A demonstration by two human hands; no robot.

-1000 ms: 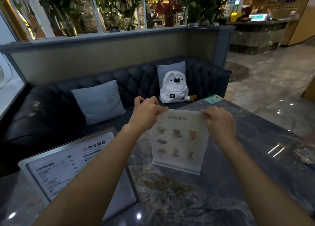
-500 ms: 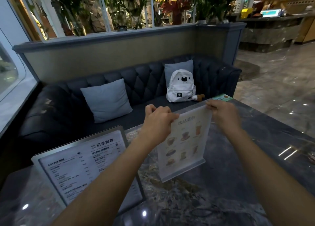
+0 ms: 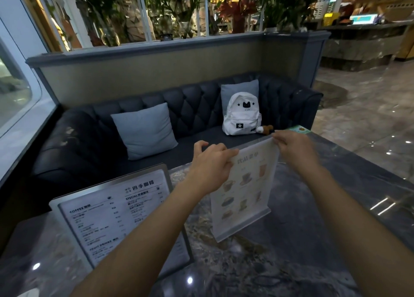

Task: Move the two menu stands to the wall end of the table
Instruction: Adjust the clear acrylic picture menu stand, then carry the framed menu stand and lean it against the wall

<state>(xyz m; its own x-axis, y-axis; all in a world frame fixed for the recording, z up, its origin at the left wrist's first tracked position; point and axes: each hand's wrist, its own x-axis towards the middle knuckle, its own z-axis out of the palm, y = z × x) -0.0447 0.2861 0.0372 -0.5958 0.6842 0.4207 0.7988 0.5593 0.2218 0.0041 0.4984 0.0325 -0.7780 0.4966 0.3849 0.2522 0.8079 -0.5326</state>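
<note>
A clear acrylic menu stand (image 3: 243, 191) with pictures of drinks stands upright on the dark marble table (image 3: 313, 240), turned at an angle. My left hand (image 3: 210, 164) grips its top left corner and my right hand (image 3: 293, 149) grips its top right corner. A second, larger menu stand (image 3: 116, 214) in a grey frame, printed with a coffee list, leans at the table's left side, partly hidden by my left forearm. Neither hand touches it.
A dark tufted sofa (image 3: 190, 117) runs along the far side of the table, with a grey cushion (image 3: 144, 130) and a white backpack (image 3: 243, 115) on it. A green card (image 3: 300, 130) lies at the table's far edge. A window wall (image 3: 20, 108) is at left.
Both hands kept hold of the drinks menu stand and turned it, its right edge swinging away from me. The view shifted so the framed menu shows more fully.
</note>
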